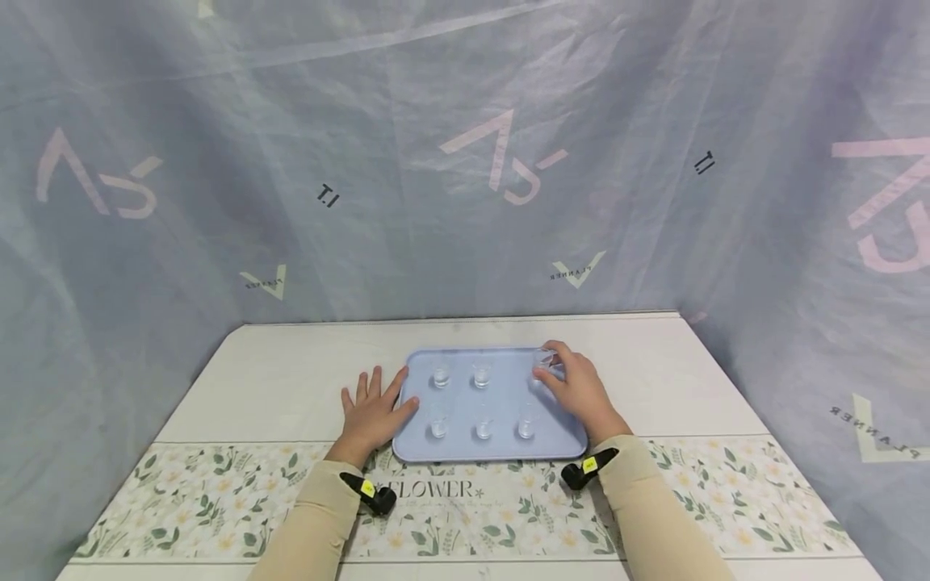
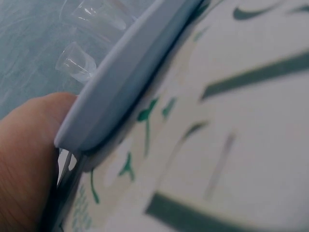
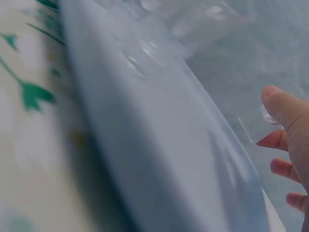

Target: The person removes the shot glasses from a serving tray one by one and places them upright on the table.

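A light-blue tray (image 1: 501, 403) bears several small clear shot glasses in two rows. My right hand (image 1: 581, 391) is over the tray's far right corner, pinching a clear shot glass (image 1: 542, 360) between thumb and fingers. In the right wrist view this glass (image 3: 250, 126) lies tilted between the thumb and index finger. My left hand (image 1: 372, 418) rests at the tray's left side with spread fingers, the thumb over the rim. Two shot glasses, a back one (image 1: 441, 376) and a front one (image 1: 439, 427), stand nearest to it.
More glasses stand on the tray: one at the back middle (image 1: 482, 374), one at the front middle (image 1: 483, 428) and one at the front right (image 1: 526, 428). Beneath lies a white tablecloth (image 1: 291, 379) with a floral band. Grey-blue curtains (image 1: 407, 242) enclose the table's back and sides.
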A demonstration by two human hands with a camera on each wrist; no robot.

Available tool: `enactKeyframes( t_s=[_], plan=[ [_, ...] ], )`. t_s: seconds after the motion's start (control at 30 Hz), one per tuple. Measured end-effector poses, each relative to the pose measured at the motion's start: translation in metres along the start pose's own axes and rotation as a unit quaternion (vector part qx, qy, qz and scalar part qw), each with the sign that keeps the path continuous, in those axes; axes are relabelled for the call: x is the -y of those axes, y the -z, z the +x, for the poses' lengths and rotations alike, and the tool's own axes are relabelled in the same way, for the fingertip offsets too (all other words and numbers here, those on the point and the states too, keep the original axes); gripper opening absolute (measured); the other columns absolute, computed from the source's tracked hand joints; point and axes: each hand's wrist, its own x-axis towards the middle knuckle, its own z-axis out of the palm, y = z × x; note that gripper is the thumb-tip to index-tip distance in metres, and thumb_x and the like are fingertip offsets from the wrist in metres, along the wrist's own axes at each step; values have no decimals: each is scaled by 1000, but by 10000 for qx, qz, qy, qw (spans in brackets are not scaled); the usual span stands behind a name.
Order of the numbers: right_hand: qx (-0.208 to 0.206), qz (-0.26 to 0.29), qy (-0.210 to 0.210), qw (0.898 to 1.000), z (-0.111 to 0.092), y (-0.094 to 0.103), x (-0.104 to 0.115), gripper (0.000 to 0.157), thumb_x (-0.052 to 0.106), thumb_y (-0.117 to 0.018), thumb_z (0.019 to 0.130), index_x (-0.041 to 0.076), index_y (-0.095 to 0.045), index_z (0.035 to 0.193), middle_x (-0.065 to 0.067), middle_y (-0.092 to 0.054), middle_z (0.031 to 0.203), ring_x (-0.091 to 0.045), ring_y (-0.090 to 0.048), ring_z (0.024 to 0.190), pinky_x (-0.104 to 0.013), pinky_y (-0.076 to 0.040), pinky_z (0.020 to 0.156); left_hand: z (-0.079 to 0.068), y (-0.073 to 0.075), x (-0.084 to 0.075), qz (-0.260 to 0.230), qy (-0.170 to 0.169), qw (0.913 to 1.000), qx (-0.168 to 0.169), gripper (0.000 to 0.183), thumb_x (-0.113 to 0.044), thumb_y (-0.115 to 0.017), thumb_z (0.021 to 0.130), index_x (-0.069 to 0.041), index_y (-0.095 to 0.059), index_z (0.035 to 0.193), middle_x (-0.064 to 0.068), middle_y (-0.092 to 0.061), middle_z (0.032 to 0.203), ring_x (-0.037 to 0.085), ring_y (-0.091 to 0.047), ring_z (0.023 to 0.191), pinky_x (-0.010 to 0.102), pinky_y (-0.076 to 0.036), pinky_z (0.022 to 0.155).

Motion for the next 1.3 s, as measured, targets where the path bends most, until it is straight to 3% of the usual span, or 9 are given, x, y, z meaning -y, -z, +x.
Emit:
enactKeyframes(
  t_s=[0.23, 0.6, 0.93, 1.3],
  plan=[
    [-82, 229, -821, 9963, -2, 26, -24, 50, 33, -72, 96, 13, -52, 138, -21, -69, 114, -42, -62, 109, -59, -46, 91, 3, -7, 8, -7, 3, 10000, 87, 77, -71, -35, 98, -32, -20, 163, 19, -1, 169, 44, 8, 153, 70, 13, 113],
    [-654, 475, -1579, 9841, -11, 61, -59, 54, 39, -72, 95, 16, -52, 140, -24, -68, 116, -43, -63, 110, -58, -45, 94, 7, -9, 12, -36, 19, 10000, 87, 76, -70, -38, 99, -33, -21, 163, 18, 0, 169, 44, 9, 153, 71, 13, 113],
    [-1214, 511, -2003, 9708, -18, 69, -73, 51, 32, -73, 95, 15, -55, 140, -24, -69, 113, -42, -66, 106, -56, -46, 97, 6, -7, 9, -25, 42, 10000, 38, 75, -68, -39, 99, -32, -22, 163, 19, -1, 169, 44, 8, 153, 71, 13, 113],
    [-1439, 251, -2446, 9586, -26, 80, -78, 52, 31, -70, 97, 14, -52, 142, -24, -67, 118, -44, -64, 112, -57, -46, 97, 8, -11, 12, -68, -7, 10000, -15, 76, -69, -40, 99, -32, -23, 163, 20, -2, 169, 45, 9, 153, 71, 14, 112]
  ],
)
